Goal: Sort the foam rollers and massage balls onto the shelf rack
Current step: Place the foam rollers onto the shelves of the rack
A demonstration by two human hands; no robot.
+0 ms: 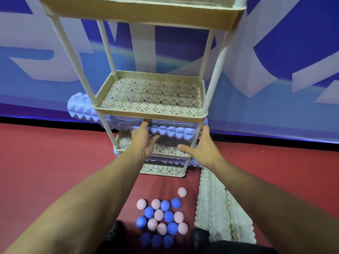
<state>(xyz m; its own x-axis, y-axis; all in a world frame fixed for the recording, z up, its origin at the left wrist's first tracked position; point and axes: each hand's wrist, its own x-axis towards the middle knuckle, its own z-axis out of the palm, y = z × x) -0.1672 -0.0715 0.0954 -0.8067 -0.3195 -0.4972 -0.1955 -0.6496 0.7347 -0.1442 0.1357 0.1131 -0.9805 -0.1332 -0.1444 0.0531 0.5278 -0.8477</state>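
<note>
The left hand (145,142) and right hand (203,149), both open, press on a foam roller (170,132) lying on the rack's (150,110) third shelf. Another roller lies one shelf lower. Below the hands, the massage balls (162,219) wait unsorted on the floor.

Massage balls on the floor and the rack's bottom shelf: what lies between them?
Head view: only bare red floor separates the massage balls from the bottom shelf.

Single head-worn view, looking forward and down, close above shelf rack (150,96)
</note>
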